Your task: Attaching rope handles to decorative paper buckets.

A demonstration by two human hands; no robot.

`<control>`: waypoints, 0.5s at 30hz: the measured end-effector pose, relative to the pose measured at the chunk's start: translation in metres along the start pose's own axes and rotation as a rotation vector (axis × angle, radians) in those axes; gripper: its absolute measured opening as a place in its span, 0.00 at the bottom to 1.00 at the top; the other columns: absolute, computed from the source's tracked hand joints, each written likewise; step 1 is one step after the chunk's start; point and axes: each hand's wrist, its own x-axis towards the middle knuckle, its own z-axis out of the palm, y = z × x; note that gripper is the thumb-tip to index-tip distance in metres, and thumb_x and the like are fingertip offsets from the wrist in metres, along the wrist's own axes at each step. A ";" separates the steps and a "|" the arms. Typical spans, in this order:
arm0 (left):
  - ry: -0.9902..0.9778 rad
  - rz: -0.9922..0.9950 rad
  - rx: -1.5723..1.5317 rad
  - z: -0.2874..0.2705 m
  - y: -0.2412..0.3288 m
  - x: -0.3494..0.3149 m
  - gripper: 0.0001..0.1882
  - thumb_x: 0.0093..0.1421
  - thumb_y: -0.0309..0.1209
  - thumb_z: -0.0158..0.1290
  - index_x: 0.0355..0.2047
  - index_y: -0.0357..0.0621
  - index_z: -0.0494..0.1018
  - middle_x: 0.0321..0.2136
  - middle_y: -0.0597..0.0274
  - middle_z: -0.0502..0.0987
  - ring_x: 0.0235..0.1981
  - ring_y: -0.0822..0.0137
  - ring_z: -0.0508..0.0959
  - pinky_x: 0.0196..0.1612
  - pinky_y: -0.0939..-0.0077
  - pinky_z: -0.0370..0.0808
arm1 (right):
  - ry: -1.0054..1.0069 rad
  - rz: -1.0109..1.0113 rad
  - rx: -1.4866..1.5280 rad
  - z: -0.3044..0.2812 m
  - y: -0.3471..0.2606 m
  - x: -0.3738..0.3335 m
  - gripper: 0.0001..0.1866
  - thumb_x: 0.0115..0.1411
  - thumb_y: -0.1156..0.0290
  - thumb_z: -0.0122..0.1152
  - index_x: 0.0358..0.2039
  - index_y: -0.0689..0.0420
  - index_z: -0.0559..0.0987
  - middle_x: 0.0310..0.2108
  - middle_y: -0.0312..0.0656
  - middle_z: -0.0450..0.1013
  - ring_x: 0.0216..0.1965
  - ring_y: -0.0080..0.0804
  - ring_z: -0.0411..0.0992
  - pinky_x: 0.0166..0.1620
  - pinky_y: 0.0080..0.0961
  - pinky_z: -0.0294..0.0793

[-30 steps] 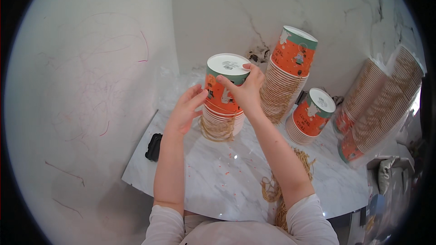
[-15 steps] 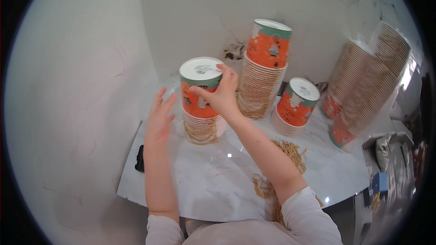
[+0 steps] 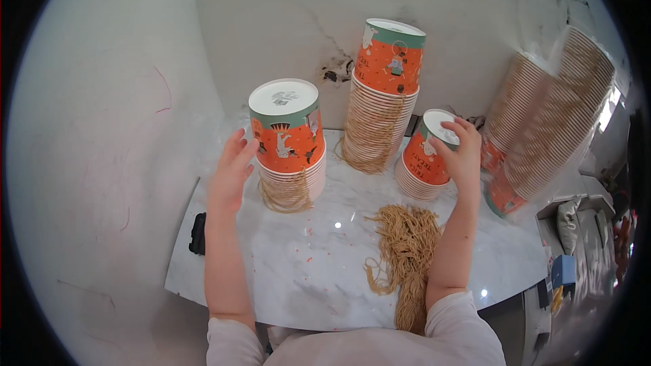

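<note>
An upside-down orange and green paper bucket [image 3: 288, 141] tops the left stack, with the white rims of more buckets below it and tan cords hanging from them. My left hand [image 3: 230, 169] is open beside its left side, fingers apart. My right hand [image 3: 462, 152] is over the short right stack, thumb and fingers spread by the top paper bucket [image 3: 426, 159]. Whether they touch it I cannot tell. That stack shows no cords. Behind, a taller stack of corded buckets [image 3: 378, 122] has one orange bucket on top.
A bundle of tan cords [image 3: 407, 244] lies at the table's front, partly beside my right forearm. Tall plastic-wrapped bucket stacks [image 3: 556, 122] lean at the right. A black object [image 3: 197, 234] lies by the left edge of the marble-patterned table [image 3: 305, 291]. A wall rises behind.
My right hand has left the left stack and moved right to the short stack. My left hand stays beside the left stack. The cord bundle is now more fully uncovered.
</note>
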 end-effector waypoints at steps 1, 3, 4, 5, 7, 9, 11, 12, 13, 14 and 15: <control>0.017 -0.023 0.066 0.006 -0.002 0.000 0.46 0.64 0.51 0.59 0.74 0.47 0.51 0.73 0.49 0.53 0.74 0.57 0.53 0.71 0.52 0.51 | 0.001 0.053 -0.047 -0.001 0.011 -0.002 0.21 0.51 0.68 0.77 0.46 0.58 0.83 0.58 0.48 0.71 0.64 0.49 0.63 0.64 0.42 0.66; 0.033 -0.045 0.139 0.016 -0.002 -0.001 0.46 0.64 0.51 0.59 0.75 0.49 0.52 0.73 0.52 0.54 0.73 0.58 0.55 0.71 0.53 0.51 | 0.006 0.126 -0.090 0.000 0.029 -0.004 0.20 0.49 0.70 0.77 0.43 0.58 0.83 0.58 0.49 0.71 0.63 0.49 0.63 0.63 0.42 0.66; 0.039 -0.018 0.135 0.023 -0.002 -0.003 0.47 0.64 0.49 0.60 0.75 0.45 0.50 0.73 0.49 0.53 0.74 0.56 0.53 0.72 0.54 0.51 | 0.007 0.137 -0.091 -0.002 0.037 -0.002 0.20 0.49 0.70 0.77 0.43 0.58 0.83 0.58 0.49 0.71 0.63 0.49 0.63 0.63 0.42 0.66; 0.042 0.008 0.132 0.029 -0.002 -0.004 0.48 0.64 0.46 0.61 0.75 0.41 0.47 0.73 0.46 0.52 0.74 0.55 0.51 0.72 0.55 0.51 | -0.019 0.148 -0.061 -0.004 0.044 0.002 0.18 0.48 0.70 0.77 0.41 0.58 0.83 0.57 0.49 0.71 0.62 0.49 0.65 0.63 0.42 0.66; 0.026 0.031 0.115 0.035 0.001 -0.007 0.48 0.64 0.45 0.61 0.75 0.41 0.47 0.73 0.46 0.51 0.75 0.55 0.50 0.73 0.56 0.50 | -0.041 0.177 -0.032 -0.008 0.054 0.006 0.17 0.48 0.71 0.77 0.39 0.58 0.83 0.57 0.49 0.72 0.61 0.49 0.66 0.62 0.41 0.67; 0.103 0.042 0.142 0.034 -0.006 -0.004 0.48 0.64 0.42 0.62 0.75 0.41 0.47 0.74 0.47 0.48 0.76 0.54 0.46 0.74 0.58 0.48 | -0.058 0.096 0.027 -0.010 0.054 0.006 0.13 0.47 0.72 0.76 0.34 0.58 0.84 0.56 0.49 0.73 0.59 0.49 0.68 0.60 0.40 0.68; 0.146 0.106 0.139 0.048 -0.004 -0.011 0.48 0.64 0.41 0.62 0.75 0.42 0.47 0.74 0.46 0.48 0.76 0.54 0.45 0.74 0.57 0.47 | -0.035 0.088 0.072 -0.011 0.061 0.007 0.11 0.48 0.73 0.75 0.32 0.58 0.84 0.54 0.49 0.74 0.56 0.49 0.69 0.58 0.40 0.70; 0.206 0.174 0.125 0.055 -0.002 -0.016 0.48 0.64 0.40 0.62 0.75 0.42 0.47 0.75 0.46 0.47 0.76 0.54 0.44 0.74 0.57 0.46 | -0.049 0.084 0.113 -0.012 0.066 0.008 0.10 0.48 0.73 0.75 0.32 0.58 0.84 0.53 0.49 0.75 0.55 0.48 0.71 0.57 0.39 0.71; 0.217 0.190 0.111 0.061 -0.001 -0.020 0.47 0.64 0.38 0.62 0.75 0.44 0.47 0.75 0.49 0.46 0.76 0.54 0.44 0.75 0.56 0.44 | -0.064 0.082 0.151 -0.012 0.068 0.009 0.10 0.49 0.73 0.75 0.32 0.59 0.84 0.52 0.49 0.75 0.53 0.47 0.72 0.55 0.38 0.72; 0.202 0.186 0.119 0.066 -0.002 -0.024 0.47 0.64 0.38 0.62 0.75 0.44 0.47 0.75 0.49 0.46 0.76 0.54 0.44 0.75 0.56 0.44 | -0.047 0.101 0.201 -0.013 0.063 0.007 0.09 0.50 0.75 0.73 0.33 0.59 0.84 0.47 0.47 0.77 0.49 0.45 0.74 0.52 0.36 0.73; 0.191 0.227 0.131 0.071 -0.004 -0.028 0.47 0.64 0.37 0.62 0.75 0.45 0.47 0.75 0.50 0.47 0.76 0.54 0.44 0.75 0.56 0.44 | -0.041 0.115 0.198 -0.010 0.066 0.006 0.09 0.50 0.75 0.73 0.33 0.59 0.84 0.47 0.47 0.77 0.49 0.45 0.74 0.52 0.36 0.73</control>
